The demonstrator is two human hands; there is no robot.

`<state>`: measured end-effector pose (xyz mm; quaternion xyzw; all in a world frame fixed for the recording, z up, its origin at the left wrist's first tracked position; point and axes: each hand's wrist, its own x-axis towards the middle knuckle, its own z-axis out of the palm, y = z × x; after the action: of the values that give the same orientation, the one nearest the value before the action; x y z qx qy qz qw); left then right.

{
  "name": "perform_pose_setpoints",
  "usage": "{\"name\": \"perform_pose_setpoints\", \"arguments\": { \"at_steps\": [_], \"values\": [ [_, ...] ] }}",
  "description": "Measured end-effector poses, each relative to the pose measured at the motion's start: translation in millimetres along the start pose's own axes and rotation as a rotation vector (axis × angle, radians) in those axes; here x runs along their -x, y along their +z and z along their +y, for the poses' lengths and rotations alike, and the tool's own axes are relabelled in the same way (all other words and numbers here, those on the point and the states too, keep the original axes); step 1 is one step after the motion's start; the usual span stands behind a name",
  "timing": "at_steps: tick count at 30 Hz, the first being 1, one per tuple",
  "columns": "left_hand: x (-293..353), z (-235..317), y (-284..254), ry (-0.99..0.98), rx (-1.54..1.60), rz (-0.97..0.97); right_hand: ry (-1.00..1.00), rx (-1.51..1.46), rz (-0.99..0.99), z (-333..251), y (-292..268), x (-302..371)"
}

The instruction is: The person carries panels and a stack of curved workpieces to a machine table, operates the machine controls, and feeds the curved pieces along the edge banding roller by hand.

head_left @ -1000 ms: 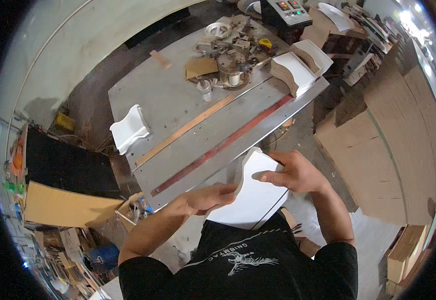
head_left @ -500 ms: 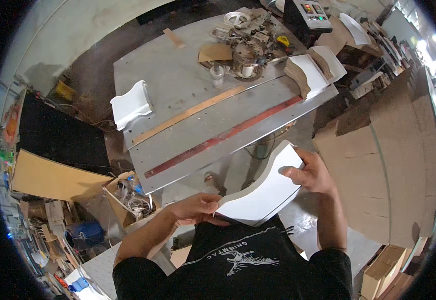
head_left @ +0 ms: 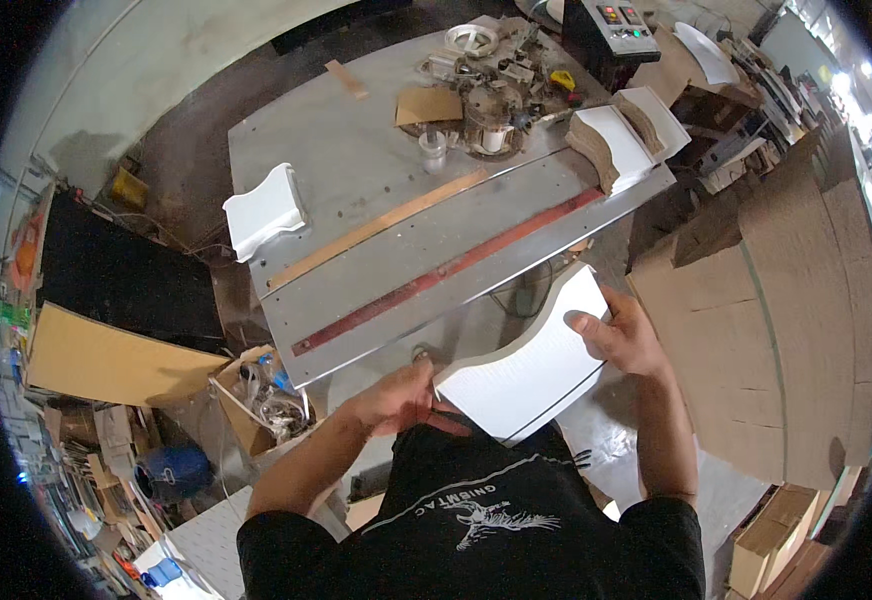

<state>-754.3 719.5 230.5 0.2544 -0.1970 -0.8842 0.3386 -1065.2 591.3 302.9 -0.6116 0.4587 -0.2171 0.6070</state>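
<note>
Panel pulled closer vs prev, both hands gripping

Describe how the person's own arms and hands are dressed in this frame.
Both forearms are bare from the elbow down. The left hand and the right hand wear no gloves, and no watch, ring or wristband is visible. The upper arms are covered by the short sleeves of a black T-shirt with a pale printed graphic on the chest.
</note>
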Motion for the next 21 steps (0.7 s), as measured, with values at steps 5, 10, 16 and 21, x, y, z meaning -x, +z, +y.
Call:
{"name": "perform_pose_setpoints", "arguments": {
  "at_steps": [5, 10, 16, 21],
  "values": [
    [-17.9, 9.3, -6.6, -0.047, -0.107, 0.113, 0.069, -0.015, -0.015, -0.4, -3.0, -4.1],
    [-33.2, 10.4, 20.3, 0.152, -0.043, 0.217, 0.009, -0.238, 0.139, 24.0, 5.2, -8.6],
    [-56.3, 34.7, 40.8, 0.558, -0.469, 0.570, -0.007, -0.548, 0.318, 49.3, 44.5, -2.3],
    [-45.0, 73.1, 31.3, 0.656, -0.809, 0.762, -0.120, -0.553, -0.102, 66.2, 52.8, 33.7]
  ]
}}
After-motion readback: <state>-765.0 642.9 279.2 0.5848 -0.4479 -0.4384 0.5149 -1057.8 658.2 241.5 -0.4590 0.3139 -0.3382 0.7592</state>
